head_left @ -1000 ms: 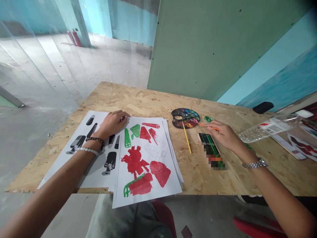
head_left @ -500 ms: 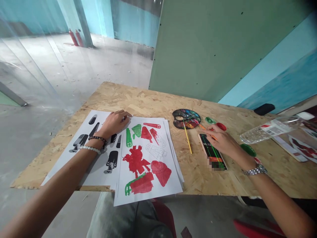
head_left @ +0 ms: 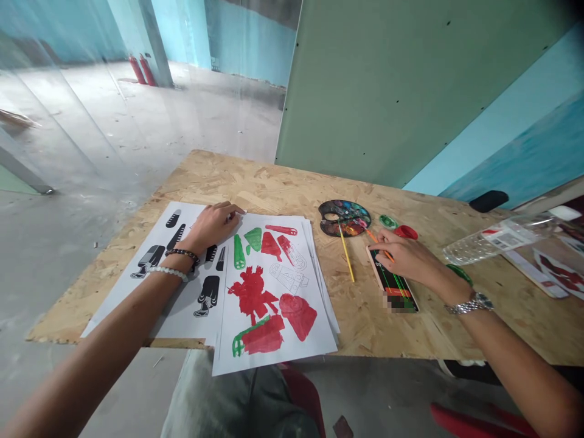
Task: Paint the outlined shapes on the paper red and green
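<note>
My left hand (head_left: 214,225) lies palm down along the top of the printed sheets, its fingers resting on paper and holding nothing. Under that arm is a sheet with black figures (head_left: 208,292). Beside it, a sheet with red and green painted shapes (head_left: 301,350) has one outlined shape partly white. My right hand (head_left: 399,252) is closed around an orange paintbrush (head_left: 373,233), whose tip is at the right edge of the paint palette (head_left: 325,211). A yellow paintbrush (head_left: 347,255) leans on the palette. Below my right hand lies a phone (head_left: 395,283), partly covered.
Small paint pots stand nearby: a green one (head_left: 387,221), a red one (head_left: 406,232) and another green one (head_left: 458,274) behind my wrist. At right lies a clear plastic bottle (head_left: 497,234). The wooden tabletop (head_left: 255,182) meets a green board (head_left: 365,85) at the back.
My right hand has shifted slightly down and left over the phone, with the orange paintbrush's tip still by the palette. My left hand stays in place on the paper.
</note>
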A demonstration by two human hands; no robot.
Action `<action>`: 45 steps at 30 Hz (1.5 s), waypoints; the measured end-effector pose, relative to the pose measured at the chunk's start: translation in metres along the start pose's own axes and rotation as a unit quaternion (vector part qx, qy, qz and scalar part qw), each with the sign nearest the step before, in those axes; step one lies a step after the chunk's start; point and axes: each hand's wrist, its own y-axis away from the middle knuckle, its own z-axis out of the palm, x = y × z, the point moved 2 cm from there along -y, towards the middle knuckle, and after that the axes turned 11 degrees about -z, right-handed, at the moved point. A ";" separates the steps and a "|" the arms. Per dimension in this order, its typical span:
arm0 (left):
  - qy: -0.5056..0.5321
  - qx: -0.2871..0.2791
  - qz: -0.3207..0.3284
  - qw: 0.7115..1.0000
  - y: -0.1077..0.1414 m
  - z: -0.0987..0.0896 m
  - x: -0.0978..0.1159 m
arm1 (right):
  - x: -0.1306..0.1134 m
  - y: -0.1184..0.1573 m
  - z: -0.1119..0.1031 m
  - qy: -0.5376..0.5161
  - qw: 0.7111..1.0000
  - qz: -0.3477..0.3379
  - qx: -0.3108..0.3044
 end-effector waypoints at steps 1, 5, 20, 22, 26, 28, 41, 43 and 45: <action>-0.001 -0.002 0.000 1.000 0.000 -0.001 0.000 | 0.000 -0.001 -0.001 0.002 1.000 -0.008 -0.007; -0.001 -0.012 -0.002 1.000 0.001 -0.003 0.003 | 0.003 -0.002 -0.003 -0.016 1.000 -0.024 -0.013; -0.005 -0.013 -0.004 1.000 0.002 -0.003 0.002 | 0.009 -0.002 -0.019 -0.090 0.995 -0.034 -0.013; -0.003 -0.012 -0.004 1.000 0.001 -0.003 0.002 | 0.010 0.000 -0.021 -0.119 0.993 -0.010 -0.020; 0.000 -0.012 -0.004 1.000 0.002 -0.003 0.003 | 0.013 0.003 -0.031 -0.171 0.984 0.044 -0.020; 0.000 -0.015 -0.004 1.000 0.002 -0.003 0.004 | 0.013 0.005 -0.038 -0.183 0.981 0.060 -0.002; 0.009 -0.004 0.014 1.000 0.000 0.000 -0.004 | -0.003 0.022 -0.052 -0.557 0.716 0.186 0.377; 0.010 -0.002 0.014 1.000 0.000 0.000 -0.004 | -0.014 0.017 -0.051 -0.571 0.695 0.187 0.395; 0.010 0.001 0.013 1.000 0.001 -0.001 -0.002 | -0.029 0.006 -0.049 -0.587 0.677 0.188 0.403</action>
